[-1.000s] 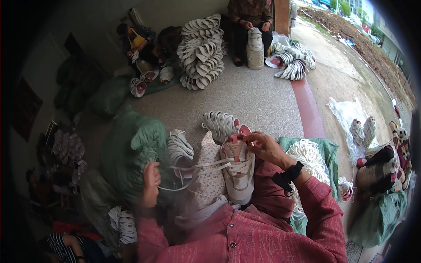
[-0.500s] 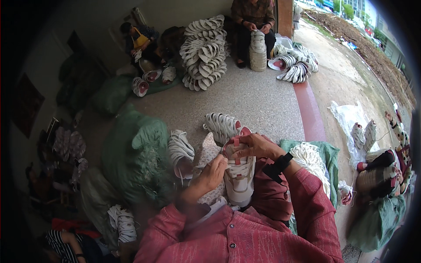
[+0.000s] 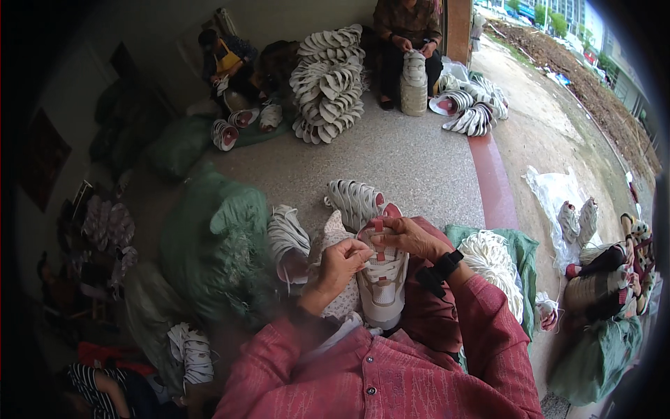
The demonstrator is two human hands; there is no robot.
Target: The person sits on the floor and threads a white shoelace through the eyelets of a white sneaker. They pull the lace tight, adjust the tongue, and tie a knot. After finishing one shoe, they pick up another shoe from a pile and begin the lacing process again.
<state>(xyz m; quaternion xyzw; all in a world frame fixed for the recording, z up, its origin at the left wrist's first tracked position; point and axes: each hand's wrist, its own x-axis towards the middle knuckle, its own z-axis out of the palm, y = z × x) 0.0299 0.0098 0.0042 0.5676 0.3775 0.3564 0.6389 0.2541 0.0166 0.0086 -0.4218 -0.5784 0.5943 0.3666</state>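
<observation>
A white and beige shoe upper [image 3: 383, 292] with red tabs stands toe toward me, against my red trousers. My left hand [image 3: 340, 267] is closed at the left side of its lacing, thumb and forefinger pinching what looks like a pale shoelace. Across the top opening lies my right hand [image 3: 412, 239], its fingers bent and closed on the upper by the red tongue tab. Its fingertips partly cover the eyelets. A flower-patterned cloth [image 3: 338, 297] lies under my left forearm. Beyond the upper rests a row of nested white uppers [image 3: 352, 199].
More nested uppers [image 3: 287, 230] and a large green sack [image 3: 216, 230] are at my left. A bundle of white laces [image 3: 492, 262] lies on green sacking at my right. Co-workers sit at the back [image 3: 408, 42], back left and far right. A tall stack of uppers [image 3: 326, 87] stands between the back two.
My left hand has risen and moved right to the lacing, its fingers now pinched near my right hand. My right hand has shifted slightly down along the tongue.
</observation>
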